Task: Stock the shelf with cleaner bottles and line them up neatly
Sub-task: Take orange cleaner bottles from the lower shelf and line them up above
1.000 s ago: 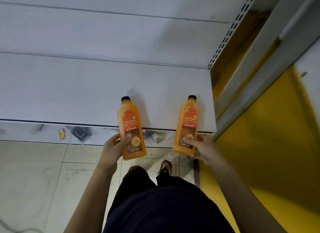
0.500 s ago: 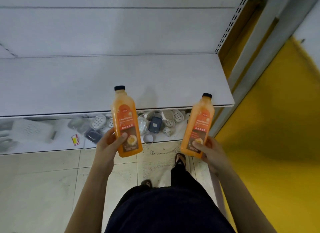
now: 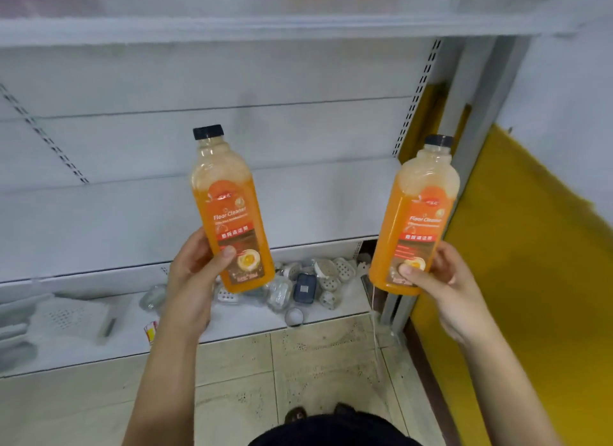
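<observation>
Your left hand [image 3: 195, 273] is wrapped round the lower body of the left bottle [image 3: 229, 206], thumb across the label (it reads Floor Cleaner). It holds the bottle nearly upright in the air in front of the white shelf [image 3: 99, 226]. Further right, the right bottle [image 3: 418, 220] sits in your right hand [image 3: 444, 279], with fingers curled behind its base and thumb on the label. It is also off the shelf and leans a little towards the middle. You are in the carry step, and neither bottle is placed yet. Next, I judge, lower each base flat onto the board, labels outward, then nudge them into one line.
</observation>
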`<state>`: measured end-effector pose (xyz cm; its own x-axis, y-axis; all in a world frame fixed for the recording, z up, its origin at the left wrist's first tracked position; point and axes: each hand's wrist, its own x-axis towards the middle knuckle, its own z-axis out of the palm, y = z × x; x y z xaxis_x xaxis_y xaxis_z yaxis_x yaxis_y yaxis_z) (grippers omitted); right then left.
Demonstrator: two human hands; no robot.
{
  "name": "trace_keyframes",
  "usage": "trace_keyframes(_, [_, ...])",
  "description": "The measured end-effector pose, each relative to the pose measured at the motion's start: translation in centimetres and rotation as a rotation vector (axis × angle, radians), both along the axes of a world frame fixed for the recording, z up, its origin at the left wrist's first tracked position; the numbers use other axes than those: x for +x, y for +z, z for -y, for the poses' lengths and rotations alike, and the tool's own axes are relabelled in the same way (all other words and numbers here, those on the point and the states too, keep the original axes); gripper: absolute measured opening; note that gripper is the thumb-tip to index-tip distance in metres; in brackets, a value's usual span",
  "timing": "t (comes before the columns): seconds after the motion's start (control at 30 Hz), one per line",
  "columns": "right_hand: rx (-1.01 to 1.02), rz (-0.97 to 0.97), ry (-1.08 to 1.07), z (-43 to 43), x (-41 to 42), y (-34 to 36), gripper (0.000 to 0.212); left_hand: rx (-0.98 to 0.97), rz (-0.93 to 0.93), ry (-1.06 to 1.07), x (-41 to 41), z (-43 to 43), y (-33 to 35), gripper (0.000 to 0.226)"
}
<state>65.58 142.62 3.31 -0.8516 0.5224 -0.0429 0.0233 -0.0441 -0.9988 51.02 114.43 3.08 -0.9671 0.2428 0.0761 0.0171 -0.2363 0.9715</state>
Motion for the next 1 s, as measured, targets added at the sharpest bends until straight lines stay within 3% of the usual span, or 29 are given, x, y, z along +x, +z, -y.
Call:
trace_keyframes(0.1, [0.037, -0.113, 0.038, -0.6, -0.4, 3.7, 0.039, 0.012, -0.117, -0.049, -0.1, 0.2, 2.8, 0.029])
trace_keyframes(0.2, [0.070, -0.203, 0.063, -1.2, -0.6, 7.2, 0.044, 0.015, -0.236, -0.081, -0.6, 0.1, 6.8, 0.044])
trace_keyframes(0.37, [0.199, -0.325, 0.095, -2.1, -2.3, 13.5, 0.056, 0.069, -0.457, -0.153, -2.2, -2.0, 14.4, 0.036])
trace_keyframes(0.5, [0.303, -0.395, 0.078, -3.0, -4.5, 18.5, 0.053, 0.044, -0.566, -0.222, -3.7, -4.3, 20.5, 0.028])
trace_keyframes(0.77, [0.381, -0.385, 0.108, -6.8, -9.9, 26.3, 0.066, -0.177, -0.592, -0.265, -9.8, -9.9, 29.7, 0.032])
trace_keyframes(0.9, [0.388, -0.302, 0.124, -9.8, -14.2, 28.0, 0.086, -0.319, -0.546, -0.248, -13.8, -13.9, 31.3, 0.026])
trace_keyframes(1.0, [0.403, -0.238, 0.141, -12.7, -17.7, 28.2, 0.088, -0.395, -0.529, -0.231, -16.3, -16.7, 31.1, 0.026])
